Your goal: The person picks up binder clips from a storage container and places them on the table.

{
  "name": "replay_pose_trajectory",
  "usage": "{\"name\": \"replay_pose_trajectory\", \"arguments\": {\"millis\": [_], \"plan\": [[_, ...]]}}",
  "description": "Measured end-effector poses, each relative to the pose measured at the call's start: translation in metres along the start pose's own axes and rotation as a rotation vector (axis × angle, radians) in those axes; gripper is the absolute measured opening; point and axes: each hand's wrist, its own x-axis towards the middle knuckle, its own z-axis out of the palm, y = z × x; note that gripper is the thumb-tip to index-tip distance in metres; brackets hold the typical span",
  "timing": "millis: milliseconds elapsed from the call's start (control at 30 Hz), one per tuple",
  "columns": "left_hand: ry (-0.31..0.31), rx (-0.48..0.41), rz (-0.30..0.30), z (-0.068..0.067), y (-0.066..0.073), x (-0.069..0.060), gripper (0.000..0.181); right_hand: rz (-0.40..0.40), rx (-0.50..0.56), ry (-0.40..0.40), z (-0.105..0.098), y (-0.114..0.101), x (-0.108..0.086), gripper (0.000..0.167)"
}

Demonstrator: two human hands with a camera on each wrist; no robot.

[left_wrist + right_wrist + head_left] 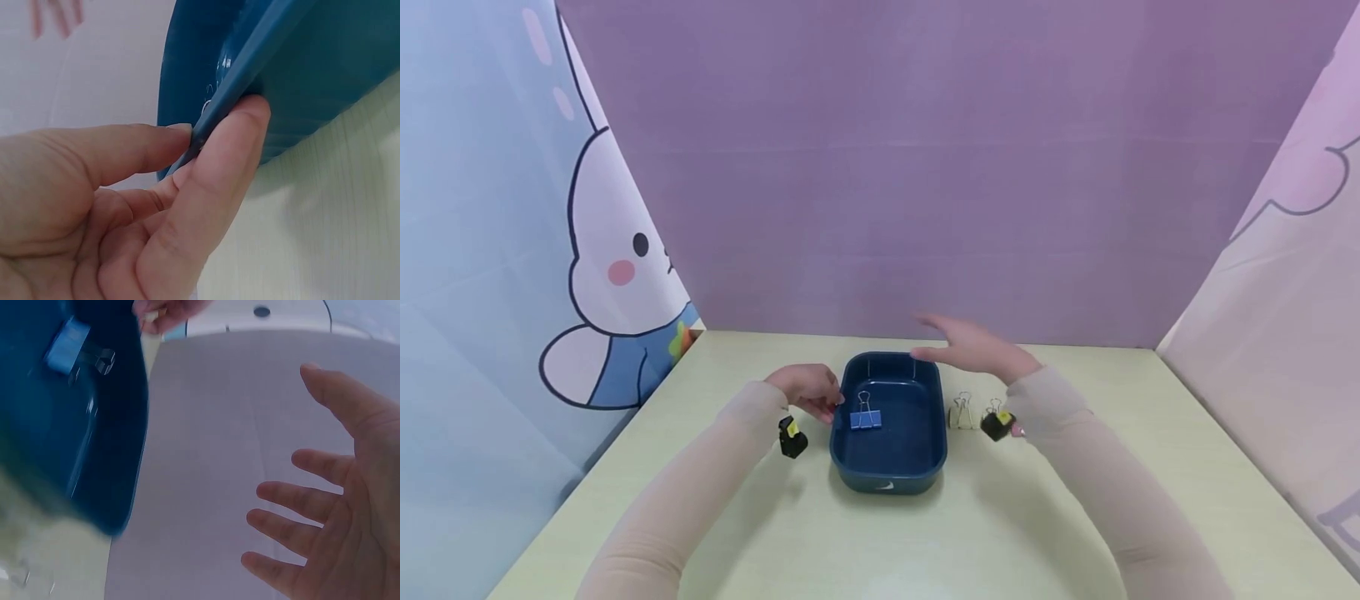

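Observation:
A dark blue rectangular bin [889,483] stands on the table, and a blue binder clip [866,419] lies inside it toward the left. My left hand [811,388] pinches the bin's left rim; in the left wrist view the thumb is inside the wall and fingers are outside. My right hand [973,346] hovers by the bin's far right corner, fingers spread, holding nothing. The right wrist view shows the palm [356,531] apart from the bin. Right of the bin stands a pale binder clip [962,417]. Another clip [995,406] is partly hidden by the right wrist camera.
A small pink piece [1017,431] shows beside the right wrist camera [997,425]. The pale table [880,550] ends at a purple backdrop [880,208]. Printed cloths hang on both sides, one with a cartoon rabbit [617,250].

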Motion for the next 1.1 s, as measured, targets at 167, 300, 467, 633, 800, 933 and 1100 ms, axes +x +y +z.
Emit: {"name": "replay_pose_trajectory", "arguments": {"millis": [167,300,467,633,800,933,1100], "plan": [[0.002,-0.01,0.0,0.001,0.001,0.0,0.023,-0.05,-0.04,-0.065,0.014,-0.027,0.034,0.067],[-0.003,-0.045,0.002,0.002,-0.001,0.0,0.025,-0.047,-0.057,-0.206,0.043,-0.035,0.053,0.056],[-0.013,-0.048,0.011,0.004,-0.002,-0.001,0.027,0.052,-0.146,-0.346,0.074,-0.04,0.061,0.051],[-0.019,-0.008,0.017,0.004,0.001,-0.002,0.02,0.126,-0.224,-0.422,0.086,-0.048,0.063,0.054],[-0.02,-0.001,0.016,0.002,0.001,-0.001,0.015,0.148,-0.262,-0.462,0.091,-0.057,0.064,0.052],[-0.027,-0.005,0.026,0.002,-0.001,-0.001,0.014,0.121,-0.249,-0.413,0.094,-0.059,0.066,0.037],[-0.031,-0.023,0.03,0.003,-0.004,-0.001,0.014,0.097,-0.23,-0.353,0.095,-0.059,0.068,0.024]]}}
